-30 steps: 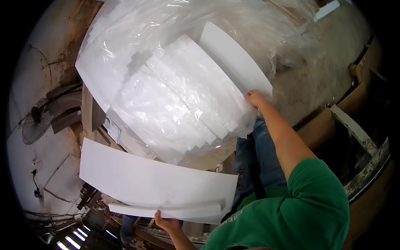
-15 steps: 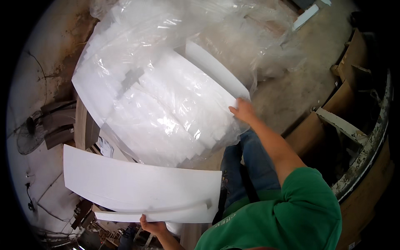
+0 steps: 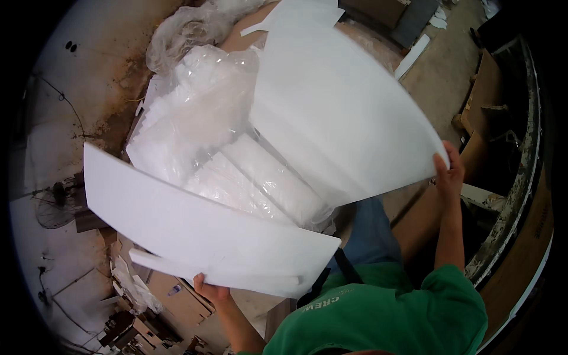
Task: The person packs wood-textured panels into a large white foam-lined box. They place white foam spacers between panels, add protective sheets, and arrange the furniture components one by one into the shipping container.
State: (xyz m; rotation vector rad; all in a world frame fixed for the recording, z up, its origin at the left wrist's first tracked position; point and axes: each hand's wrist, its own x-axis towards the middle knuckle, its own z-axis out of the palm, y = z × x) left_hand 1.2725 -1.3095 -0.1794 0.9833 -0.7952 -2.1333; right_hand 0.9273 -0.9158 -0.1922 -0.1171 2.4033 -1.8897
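My left hand (image 3: pixel 210 290) grips the lower edge of a long white foam sheet (image 3: pixel 201 225), thumb on top and the other fingers hidden beneath. A narrow white strip (image 3: pixel 154 263) runs along that sheet's near edge. To the right, my right hand (image 3: pixel 451 174) is closed on the corner of a broad white foam sheet (image 3: pixel 337 106), raised at a slant. Between and behind the two sheets lies a pile of white foam pieces (image 3: pixel 236 183) under clear plastic film (image 3: pixel 219 112). The broad sheet covers part of that pile.
A wall fan (image 3: pixel 56 207) and hanging cables are at the left. Brown boards (image 3: pixel 476 106) and a worn, curved-looking rail (image 3: pixel 520 177) line the right. A white strip (image 3: pixel 411 56) lies on the floor at the far right. Cardboard (image 3: pixel 177 302) and scraps are at the lower left.
My right hand has moved right, pulling the broad sheet up off the pile. The left sheet has tilted, its far-left end higher. The plastic film has slid back and left.
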